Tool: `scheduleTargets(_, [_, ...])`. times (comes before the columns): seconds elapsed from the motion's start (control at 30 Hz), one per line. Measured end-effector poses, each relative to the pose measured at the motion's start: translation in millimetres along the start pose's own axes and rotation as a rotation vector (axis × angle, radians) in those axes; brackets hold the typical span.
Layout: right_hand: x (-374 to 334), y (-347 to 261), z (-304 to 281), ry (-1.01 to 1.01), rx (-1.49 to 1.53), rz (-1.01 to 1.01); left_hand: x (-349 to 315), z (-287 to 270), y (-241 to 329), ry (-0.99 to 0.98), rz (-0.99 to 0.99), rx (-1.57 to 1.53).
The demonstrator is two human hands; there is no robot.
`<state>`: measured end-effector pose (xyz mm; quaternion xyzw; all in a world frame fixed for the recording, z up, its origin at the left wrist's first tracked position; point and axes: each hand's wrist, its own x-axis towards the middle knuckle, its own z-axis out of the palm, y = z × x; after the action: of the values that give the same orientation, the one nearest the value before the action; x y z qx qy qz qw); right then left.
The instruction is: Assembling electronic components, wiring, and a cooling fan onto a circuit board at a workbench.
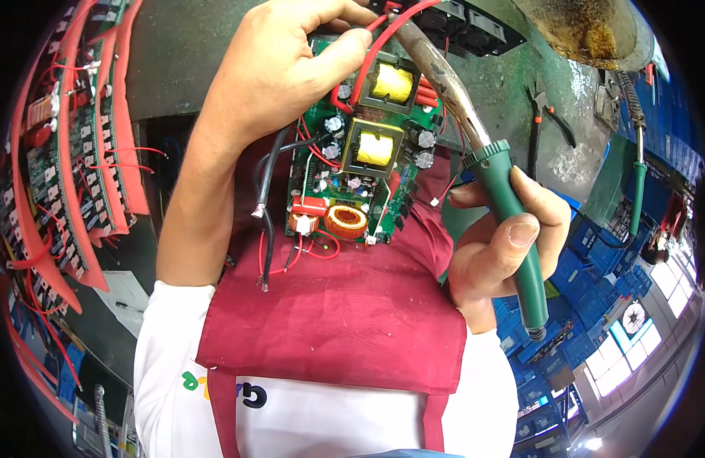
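1. Standing at your far left, boards with coral-red strips [123, 137] were well apart from your work.
2. Your left hand [280, 76] reached over the upper left of the green circuit board [345, 183], thumb and fingertips bunched close; whether that grip pinched anything could not be told.
3. That board sat between your forearms, its lower end over your maroon apron [329, 320]. Black leads [268, 168] hung at its left, probably best kept away from heat.
4. A thick red wire [373, 61] arched across the upper end; keeping it still likely mattered most.
5. Your right hand's grip was wrapped around the green handle of the soldering iron [490, 156], its tip slanting up-left beside the wire; contact was unclear. A light hold and a brief, steady touch seemed wisest.
6. Farther right, cutters [537, 114] lay on the desk [513, 80], not obstructing the handle.
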<state>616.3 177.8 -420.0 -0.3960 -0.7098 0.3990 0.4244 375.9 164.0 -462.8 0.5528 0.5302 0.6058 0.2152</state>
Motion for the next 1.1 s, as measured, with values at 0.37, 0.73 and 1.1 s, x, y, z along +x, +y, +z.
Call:
scheduleTargets(0.37, [2.5, -1.6, 1.8, -0.009, -0.022, -0.021, -5.1, 3.5, -32.1, 0.077, 0.349, -0.256])
scheduleTargets(0.73, [6.7, -4.3, -2.8, -0.03, -0.027, 0.022, 3.8, 0.8, 18.0, -0.064, -0.372, 0.205])
scheduleTargets(1.1, [6.3, -11.7, -8.3, -0.066, -0.056, 0.013, -3.9, 5.8, -31.3, 0.013, -0.02, -0.03])
